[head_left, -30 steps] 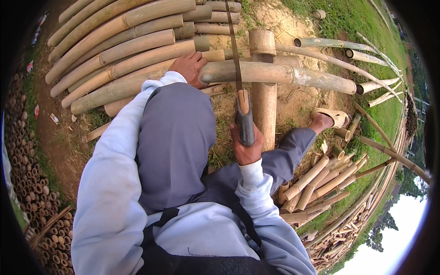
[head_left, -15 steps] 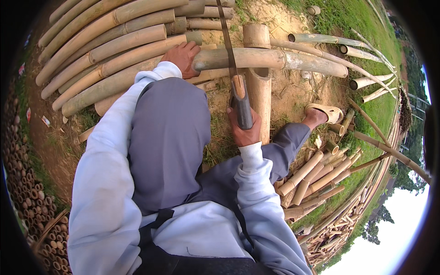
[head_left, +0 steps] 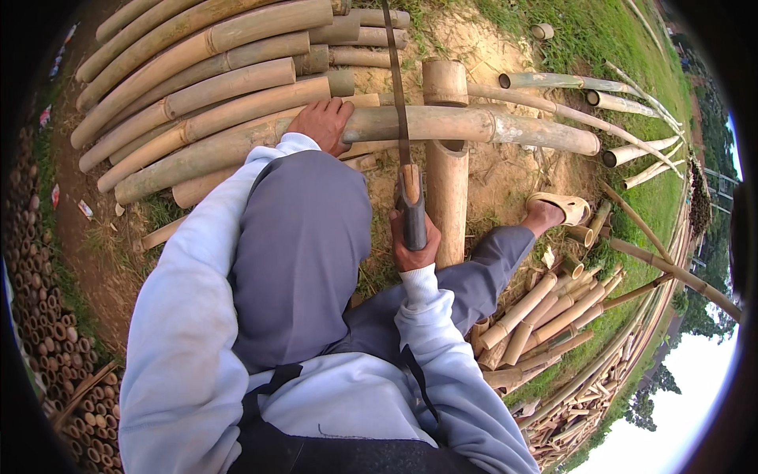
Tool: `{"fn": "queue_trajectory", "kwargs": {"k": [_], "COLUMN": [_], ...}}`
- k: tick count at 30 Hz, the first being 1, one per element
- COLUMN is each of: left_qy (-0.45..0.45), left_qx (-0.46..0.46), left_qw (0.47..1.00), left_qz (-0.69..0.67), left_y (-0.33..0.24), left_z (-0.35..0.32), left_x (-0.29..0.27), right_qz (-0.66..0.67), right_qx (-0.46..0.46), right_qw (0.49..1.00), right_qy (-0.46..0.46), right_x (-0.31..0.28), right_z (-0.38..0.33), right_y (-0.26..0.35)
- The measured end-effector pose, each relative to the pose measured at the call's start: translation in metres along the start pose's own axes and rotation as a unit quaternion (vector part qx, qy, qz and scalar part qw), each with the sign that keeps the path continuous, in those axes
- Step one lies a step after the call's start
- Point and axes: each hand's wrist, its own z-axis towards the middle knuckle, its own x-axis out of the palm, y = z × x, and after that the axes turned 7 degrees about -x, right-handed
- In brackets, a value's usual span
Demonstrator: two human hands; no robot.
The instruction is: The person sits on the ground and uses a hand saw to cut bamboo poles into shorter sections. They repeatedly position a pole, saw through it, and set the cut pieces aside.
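Observation:
A thick bamboo pole (head_left: 454, 124) lies crosswise in front of me, passing through a notch in an upright bamboo post (head_left: 448, 201). My left hand (head_left: 322, 124) is closed over the pole, left of the saw. In my right hand (head_left: 414, 239) is the dark handle of a handsaw (head_left: 401, 103), fingers wrapped round it. The saw's long narrow blade crosses the pole between my left hand and the post and points away from me. How deep the blade sits in the bamboo I cannot tell.
Cut bamboo poles (head_left: 229, 59) lie side by side at the far left. Shorter bamboo pieces (head_left: 545, 316) are heaped on the right, near my foot in a tan clog (head_left: 562, 207). Stacked bamboo rings (head_left: 47, 347) fill the left edge. More poles (head_left: 624, 103) rest on the grass.
The saw and my right hand have come slightly toward me along the cut. My left hand keeps its place on the pole. The whole view has shifted a little.

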Motion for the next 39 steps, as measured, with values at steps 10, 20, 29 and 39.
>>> {"fn": "queue_trajectory", "kwargs": {"k": [10, 20, 29, 39], "left_qy": [-0.035, -0.011, -0.022, -0.019], "left_qx": [0.023, 0.007, -0.004, 0.006], "left_qw": [0.999, 1.0, 0.996, 1.0], "left_qz": [-0.007, -0.003, 0.084, -0.011], "left_y": [0.002, 0.002, -0.017, -0.017], "left_z": [0.0, 0.003, 0.006, 0.016], "left_x": [0.006, -0.001, 0.003, 0.006], "right_qz": [-0.006, -0.025, -0.049, -0.058], "right_qx": [0.01, 0.002, -0.041, -0.062], "right_qw": [1.0, 1.0, 0.997, 0.995], "right_qy": [0.01, 0.012, -0.053, -0.047], "right_x": [-0.007, -0.011, 0.0, -0.002], "right_z": [0.019, 0.038, 0.019, 0.024], "right_y": [0.029, 0.058, 0.035, 0.032]}}
